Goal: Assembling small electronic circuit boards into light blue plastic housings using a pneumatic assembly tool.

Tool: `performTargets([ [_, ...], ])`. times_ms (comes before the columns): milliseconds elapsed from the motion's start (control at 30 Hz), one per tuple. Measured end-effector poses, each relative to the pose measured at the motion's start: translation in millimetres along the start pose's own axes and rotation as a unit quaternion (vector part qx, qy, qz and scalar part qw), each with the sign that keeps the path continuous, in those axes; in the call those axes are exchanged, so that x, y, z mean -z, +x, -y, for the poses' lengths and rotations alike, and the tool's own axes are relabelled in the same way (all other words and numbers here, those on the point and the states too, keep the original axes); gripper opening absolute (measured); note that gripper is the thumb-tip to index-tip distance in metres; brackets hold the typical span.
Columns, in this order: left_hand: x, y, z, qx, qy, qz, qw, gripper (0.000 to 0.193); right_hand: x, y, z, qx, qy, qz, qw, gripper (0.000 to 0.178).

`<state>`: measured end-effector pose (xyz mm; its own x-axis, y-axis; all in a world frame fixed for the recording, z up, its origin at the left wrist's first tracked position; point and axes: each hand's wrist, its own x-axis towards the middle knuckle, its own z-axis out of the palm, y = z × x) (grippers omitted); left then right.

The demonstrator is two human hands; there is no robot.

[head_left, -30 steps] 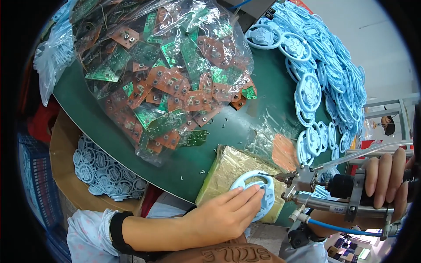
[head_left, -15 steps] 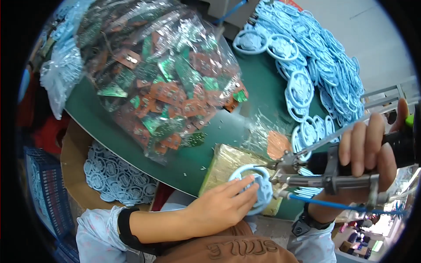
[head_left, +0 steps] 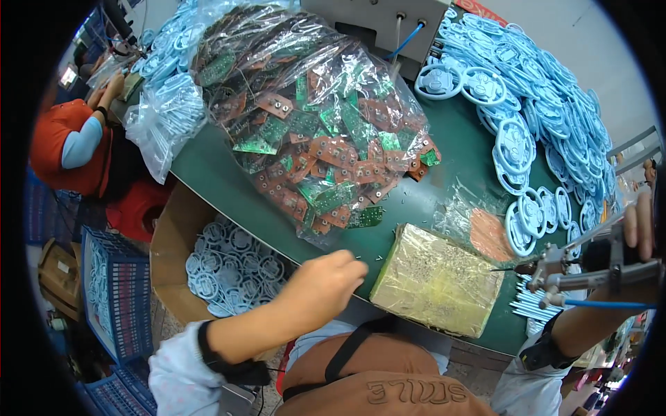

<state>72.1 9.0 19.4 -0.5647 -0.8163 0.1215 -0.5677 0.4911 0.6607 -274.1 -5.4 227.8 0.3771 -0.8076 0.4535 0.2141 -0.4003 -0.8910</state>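
Left hand [head_left: 325, 281] hovered over the green table [head_left: 222, 173], fingers pinched narrow near tiny screws [head_left: 361, 258] scattered by the bag of circuit boards [head_left: 316, 118]; whether it actually held a screw could not be told. Right hand [head_left: 635, 225] was closed around a powered screwdriver [head_left: 576, 267], its tip over the wrapped yellow block [head_left: 437, 281]. Judged: screws would be light, hard, slippery and prone to roll, best pinched by the head between thumb and forefinger. The screwdriver looked rigid and fairly heavy, best gripped round the body. Blue plastic wheels [head_left: 517, 142] were piled at the right; more lay in a cardboard box [head_left: 166, 243] below.
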Motion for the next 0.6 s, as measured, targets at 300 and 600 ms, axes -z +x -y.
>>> performTargets([
  [300, -7.9, 71.8, 9.5, -0.061, 0.256, -0.091, 0.96, 0.033, 47.0, -34.0, -1.6, -0.02, -0.094, -0.157, 0.983, 0.017],
  [600, -2.2, 64.5, -31.5, -0.071, -0.088, -0.156, 0.981, 0.021, 39.4, -48.4, 43.9, 0.079, -0.541, -0.378, 0.747, 0.045],
])
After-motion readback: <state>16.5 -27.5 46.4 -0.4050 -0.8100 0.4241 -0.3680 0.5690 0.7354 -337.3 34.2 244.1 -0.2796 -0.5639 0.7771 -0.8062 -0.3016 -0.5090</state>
